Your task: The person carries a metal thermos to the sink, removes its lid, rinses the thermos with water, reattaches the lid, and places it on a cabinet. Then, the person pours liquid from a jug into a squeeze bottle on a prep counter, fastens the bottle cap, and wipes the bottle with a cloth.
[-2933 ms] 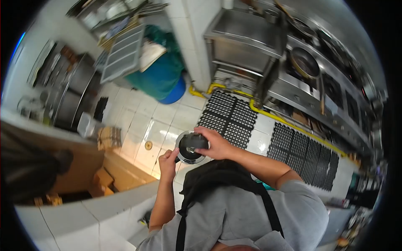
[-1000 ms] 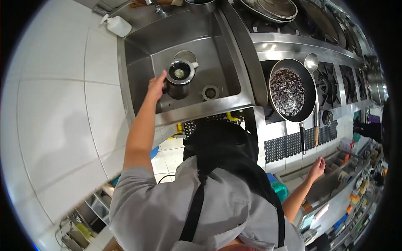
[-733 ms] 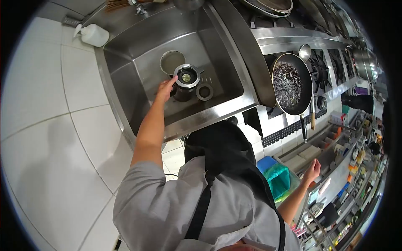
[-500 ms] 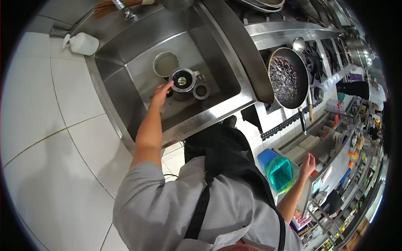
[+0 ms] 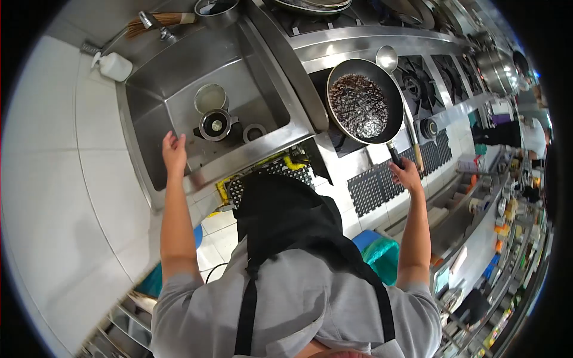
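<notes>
1. At a kitchen stove (image 5: 444, 116), a frying pan (image 5: 365, 110) of dark, glossy contents sits on a burner, right of a sink (image 5: 179, 80).
2. The right hand (image 5: 407, 174) meets the pan handle's end; whether its grip is closed, one cannot tell.
3. The left hand (image 5: 175, 154), its grip open and unladen, hovers by the sink's near edge.
4. A ladle (image 5: 387, 58) lies close along the pan's right; a metal divider (image 5: 292, 65) separates sink from stove.
5. In the sink, a dark pot (image 5: 216, 125) partly covers a round container (image 5: 210, 98), near a ring-shaped piece (image 5: 255, 132).
6. Glare obscures the pan's contents; cookware (image 5: 313, 5) is cropped above; a distant person (image 5: 531, 134) appears small and distorted.
</notes>
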The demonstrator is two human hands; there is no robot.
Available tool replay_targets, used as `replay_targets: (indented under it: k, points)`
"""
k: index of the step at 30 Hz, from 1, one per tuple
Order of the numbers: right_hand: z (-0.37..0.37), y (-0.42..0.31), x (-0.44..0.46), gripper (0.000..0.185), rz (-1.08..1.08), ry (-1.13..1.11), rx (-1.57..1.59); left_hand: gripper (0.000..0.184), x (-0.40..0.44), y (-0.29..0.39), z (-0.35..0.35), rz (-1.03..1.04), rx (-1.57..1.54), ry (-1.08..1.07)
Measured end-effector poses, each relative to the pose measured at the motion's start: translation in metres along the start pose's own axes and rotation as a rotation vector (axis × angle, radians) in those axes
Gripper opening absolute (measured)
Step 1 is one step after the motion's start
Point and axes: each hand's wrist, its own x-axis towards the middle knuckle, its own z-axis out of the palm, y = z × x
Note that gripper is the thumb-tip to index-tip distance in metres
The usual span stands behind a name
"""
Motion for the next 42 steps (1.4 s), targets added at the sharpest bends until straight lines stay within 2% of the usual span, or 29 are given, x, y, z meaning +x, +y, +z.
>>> replay_targets:
  k: [1, 2, 4, 7, 8, 10, 13, 15, 20, 22, 25, 27, 28, 30, 32, 36, 38, 39, 41, 42]
  points:
    - [-0.007, -0.002, 0.004, 0.029, 0.01, -0.143, 0.067, 0.054, -0.025, 0.01, -0.013, 0.053, -0.1, 0.061]
    - [-0.013, -0.001, 0.007, 0.024, 0.027, -0.289, 0.137, 0.047, -0.055, 0.03, -0.028, 0.057, -0.071, 0.103]
    - [-0.007, 0.004, 0.008, 0.014, 0.082, -0.519, 0.426, 0.041, -0.106, 0.036, -0.062, 0.085, -0.196, 0.126]
    - [0.018, 0.0, -0.007, 0.011, 0.136, -0.64, 0.734, 0.029, -0.168, 0.058, -0.127, 0.243, -0.049, 0.264]
    - [0.025, -0.005, -0.012, 0.012, 0.172, -0.684, 0.823, 0.027, -0.182, 0.066, -0.151, 0.241, -0.117, 0.318]
    - [0.037, -0.01, -0.024, 0.016, 0.115, -0.544, 0.754, 0.024, -0.212, 0.087, -0.2, 0.276, -0.165, 0.44]
    - [0.034, -0.006, -0.034, 0.017, 0.048, -0.539, 0.773, 0.028, -0.26, 0.135, -0.262, 0.429, 0.155, 0.654]
    - [0.027, -0.003, -0.041, 0.016, 0.029, -0.531, 0.752, 0.028, -0.281, 0.156, -0.296, 0.465, 0.252, 0.758]
    - [-0.008, -0.029, -0.078, 0.016, -0.032, -0.471, 0.674, 0.032, -0.308, 0.176, -0.376, 0.572, 0.337, 0.878]
    - [-0.022, -0.039, -0.092, 0.014, -0.071, -0.454, 0.637, 0.031, -0.316, 0.192, -0.39, 0.538, 0.343, 0.931]
    - [-0.036, -0.066, -0.129, 0.012, -0.128, -0.433, 0.578, 0.029, -0.317, 0.21, -0.413, 0.613, 0.303, 0.993]
    - [-0.038, -0.084, -0.155, 0.011, -0.142, -0.418, 0.547, 0.032, -0.321, 0.236, -0.418, 0.728, 0.781, 1.032]
    - [-0.037, -0.094, -0.17, 0.011, -0.157, -0.414, 0.526, 0.032, -0.311, 0.233, -0.446, 0.72, 0.775, 1.041]
    - [-0.031, -0.105, -0.186, 0.01, -0.203, -0.489, 0.51, 0.03, -0.283, 0.215, -0.511, 0.882, 1.11, 0.92]
    - [-0.017, -0.112, -0.2, 0.01, -0.215, -0.524, 0.532, 0.028, -0.268, 0.212, -0.519, 1.086, 0.784, 0.763]
    - [0.028, -0.13, -0.224, 0.007, -0.222, -0.542, 0.579, 0.022, -0.269, 0.247, -0.477, 1.039, 0.846, 0.862]
    - [0.053, -0.14, -0.233, 0.008, -0.179, -0.62, 0.665, 0.022, -0.267, 0.26, -0.456, 1.192, 0.884, 0.978]
    - [0.065, -0.144, -0.235, 0.008, -0.169, -0.642, 0.681, 0.022, -0.258, 0.261, -0.461, 1.182, 0.881, 0.985]
    - [0.089, -0.152, -0.235, 0.01, -0.169, -0.657, 0.662, 0.022, -0.242, 0.27, -0.474, 1.516, 1.0, 0.861]
    - [0.1, -0.155, -0.232, 0.011, -0.167, -0.679, 0.658, 0.022, -0.243, 0.268, -0.474, 1.511, 1.001, 0.867]
